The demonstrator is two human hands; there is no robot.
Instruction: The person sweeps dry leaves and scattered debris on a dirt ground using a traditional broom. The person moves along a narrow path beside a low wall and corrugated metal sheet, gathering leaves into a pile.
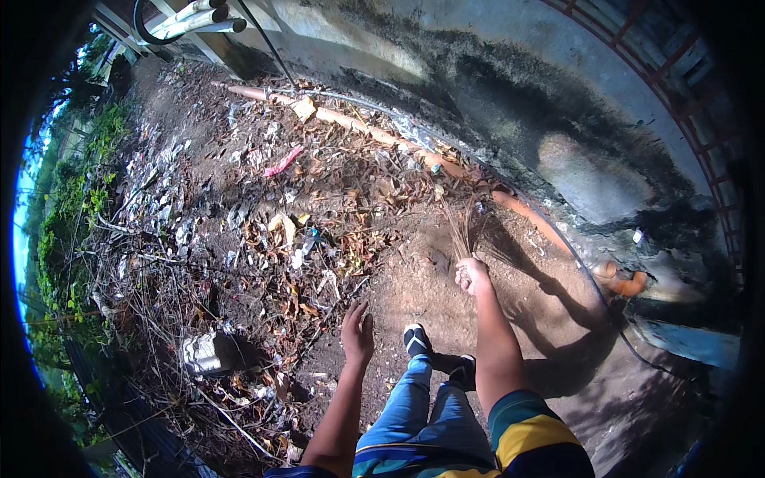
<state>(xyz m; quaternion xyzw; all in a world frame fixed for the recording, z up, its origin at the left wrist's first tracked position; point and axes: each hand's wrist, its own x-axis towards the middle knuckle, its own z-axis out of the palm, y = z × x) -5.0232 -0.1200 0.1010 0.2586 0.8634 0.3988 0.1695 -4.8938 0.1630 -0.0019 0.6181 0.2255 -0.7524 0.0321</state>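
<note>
My right hand [472, 275] is closed around the gathered end of a stick broom [459, 230], whose thin brown bristles fan out over the dirt and reach the dry leaves near the wall. My left hand [357, 336] hangs over the ground with nothing in it, its fingers extended. Dry leaves mixed with litter [299, 239] cover the soil ahead and to the left. A pink plastic scrap [283, 162] lies among them.
An orange pipe [382, 136] and a dark hose [526, 200] run along the foot of a stained concrete wall [478, 77]. At left are a concrete block [206, 354], dry twigs and green plants [66, 215]. Bamboo poles [194, 23] jut out at the top left.
</note>
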